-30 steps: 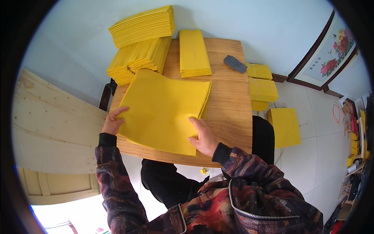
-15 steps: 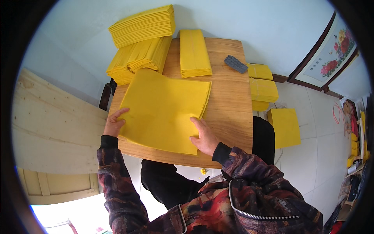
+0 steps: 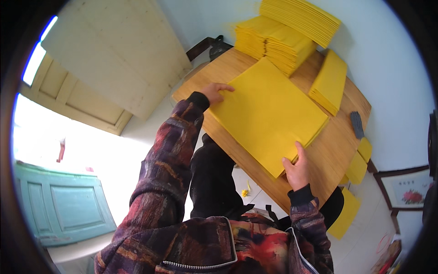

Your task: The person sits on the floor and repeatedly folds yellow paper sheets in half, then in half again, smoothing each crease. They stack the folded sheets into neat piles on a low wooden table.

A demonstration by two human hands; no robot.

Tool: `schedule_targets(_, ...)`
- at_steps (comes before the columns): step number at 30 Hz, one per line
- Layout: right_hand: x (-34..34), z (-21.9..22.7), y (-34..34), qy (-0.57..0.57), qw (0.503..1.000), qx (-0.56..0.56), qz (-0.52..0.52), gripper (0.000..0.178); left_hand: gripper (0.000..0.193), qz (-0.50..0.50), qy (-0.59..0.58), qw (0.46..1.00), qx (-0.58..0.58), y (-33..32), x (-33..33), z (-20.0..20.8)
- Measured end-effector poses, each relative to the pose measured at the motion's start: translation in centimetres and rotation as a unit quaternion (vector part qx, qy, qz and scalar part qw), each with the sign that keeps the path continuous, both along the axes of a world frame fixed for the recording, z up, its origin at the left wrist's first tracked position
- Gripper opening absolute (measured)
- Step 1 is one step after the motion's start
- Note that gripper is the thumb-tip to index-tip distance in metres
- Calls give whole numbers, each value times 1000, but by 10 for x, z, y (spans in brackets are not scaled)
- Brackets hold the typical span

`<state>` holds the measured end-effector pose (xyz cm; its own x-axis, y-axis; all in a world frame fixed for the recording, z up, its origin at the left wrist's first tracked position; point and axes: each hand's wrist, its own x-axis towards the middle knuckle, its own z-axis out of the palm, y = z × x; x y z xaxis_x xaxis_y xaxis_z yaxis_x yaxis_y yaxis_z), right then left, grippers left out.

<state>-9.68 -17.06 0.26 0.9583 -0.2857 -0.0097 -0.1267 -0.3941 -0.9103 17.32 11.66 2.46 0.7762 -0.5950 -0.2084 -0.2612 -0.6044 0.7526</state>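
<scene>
A square stack of yellow paper sheets [image 3: 269,116] lies turned cornerwise on the wooden table [image 3: 214,125], its near corner at the table's front edge. At the stack's left corner my left hand [image 3: 215,93] grips the edge, fingers over the top sheet. My right hand [image 3: 297,171] holds the right-hand side close to the near corner, thumb and forefinger against the edges; its other fingers are partly hidden.
Behind the sheets rise tall piles of folded yellow paper [image 3: 283,39]. A narrower yellow bundle [image 3: 331,82] stands to their right, with a dark grey object [image 3: 356,124] near the table's right edge. More yellow bundles [image 3: 357,168] sit beyond that edge; a pale board [image 3: 123,50] leans at left.
My view has swung left, so the table now appears tilted. The sheets' edges look more even and the stack lies flatter. Both hands remain at its edges.
</scene>
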Motion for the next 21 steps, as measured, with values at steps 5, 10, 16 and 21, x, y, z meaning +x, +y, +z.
schedule_targets(5,1,6,0,31,999,29,2,57,54,44,37,998,-20,-1,-2,-6)
schedule_targets(10,1,-7,-2,-2,1000,-24,0,56,60,48,-69,996,-6,7,5,-29)
schedule_targets(16,1,-9,-6,-23,999,-38,4,56,66,103,-132,986,22,8,4,-45)
schedule_targets(21,-17,14,-17,-72,978,-191,-52,49,70,105,-217,960,142,-13,-19,-41)
